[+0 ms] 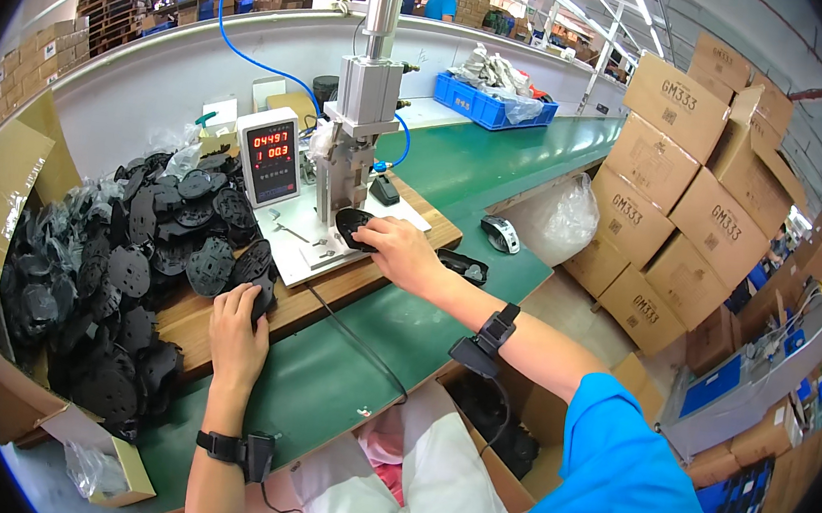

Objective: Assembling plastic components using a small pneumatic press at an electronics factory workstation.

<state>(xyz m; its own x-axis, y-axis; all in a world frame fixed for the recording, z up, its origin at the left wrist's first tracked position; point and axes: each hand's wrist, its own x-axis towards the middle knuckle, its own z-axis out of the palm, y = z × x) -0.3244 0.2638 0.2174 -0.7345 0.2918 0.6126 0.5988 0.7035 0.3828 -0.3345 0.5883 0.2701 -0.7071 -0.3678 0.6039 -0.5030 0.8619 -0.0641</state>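
By the narrowed fingers of the right hand (pixel 400 246), a dished black part (pixel 347 221) is held by its near rim at the foot of a metal press (pixel 367 99); the rim appears to be chosen so that the fingertips are kept out from under the tool. By the left hand (pixel 239 329), a black disc (pixel 262 302) is touched; whether it is pinched or merely rested upon cannot be told. Beyond and to the left of the left fingers, a pile (pixel 158 232) of similar pieces is heaped, presumably for a short reach. The pieces are rounded, thin and pierced with small holes; matt moulded plastic is suggested. Between the two sets of fingers, a smooth, pale base plate (pixel 296 263) is borne by a grained wooden board (pixel 189 322), by which a level seat is probably given
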